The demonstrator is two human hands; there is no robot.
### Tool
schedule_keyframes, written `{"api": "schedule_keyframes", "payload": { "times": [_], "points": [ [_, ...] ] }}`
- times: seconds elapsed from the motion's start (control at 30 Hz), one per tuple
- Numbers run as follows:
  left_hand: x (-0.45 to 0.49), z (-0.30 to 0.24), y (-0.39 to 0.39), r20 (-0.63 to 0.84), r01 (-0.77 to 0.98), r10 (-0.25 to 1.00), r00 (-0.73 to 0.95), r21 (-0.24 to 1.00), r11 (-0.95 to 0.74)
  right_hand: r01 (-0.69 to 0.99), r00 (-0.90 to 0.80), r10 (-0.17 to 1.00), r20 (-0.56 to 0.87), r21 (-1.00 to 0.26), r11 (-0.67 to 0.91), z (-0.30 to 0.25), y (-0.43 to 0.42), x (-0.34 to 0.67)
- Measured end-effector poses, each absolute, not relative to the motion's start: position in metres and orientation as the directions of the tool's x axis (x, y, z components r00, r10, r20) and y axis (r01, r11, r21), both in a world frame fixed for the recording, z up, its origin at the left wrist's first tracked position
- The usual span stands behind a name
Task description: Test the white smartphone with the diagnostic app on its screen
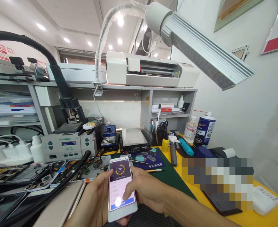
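A white smartphone [120, 186] is held upright between both hands, low in the middle of the head view. Its lit screen shows a dark top with a yellow ring reading 75, a pale list below and a blue bar near the bottom. My left hand [98, 192] grips the phone's left edge, its thumb along the side. My right hand [145, 189] wraps the right edge, the thumb bent over the lower part of the screen near the blue bar. Fingers behind the phone are mostly hidden. A bright round glare lies on the lower screen.
Left stand a grey soldering or hot-air station [69, 146] and trays of phone parts [91, 168], crossed by a black hose [70, 186]. Behind is a heating plate [135, 138]. To the right are a yellow bottle [165, 144] and a spray can [204, 130]. A lamp [205, 47] hangs above.
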State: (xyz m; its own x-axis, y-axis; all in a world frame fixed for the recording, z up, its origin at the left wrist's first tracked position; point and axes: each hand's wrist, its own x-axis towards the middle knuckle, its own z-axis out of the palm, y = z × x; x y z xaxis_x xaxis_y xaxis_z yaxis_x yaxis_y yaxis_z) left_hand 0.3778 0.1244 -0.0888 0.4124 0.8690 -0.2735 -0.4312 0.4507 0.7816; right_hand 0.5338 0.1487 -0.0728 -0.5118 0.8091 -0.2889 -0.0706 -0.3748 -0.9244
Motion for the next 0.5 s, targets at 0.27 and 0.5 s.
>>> {"api": "schedule_keyframes", "payload": {
  "times": [0.27,0.5],
  "points": [
    [0.3771,-0.088,0.1255,-0.271,-0.424,0.86,0.432,0.781,0.459,-0.099,-0.498,0.82,-0.283,-0.921,-0.377,-0.069,0.1477,0.5316],
    [0.3756,-0.0877,0.1235,-0.274,-0.409,0.861,0.428,0.791,0.455,-0.103,-0.501,0.816,-0.289,-0.916,-0.388,-0.0706,0.1501,0.5314]
  ]
}}
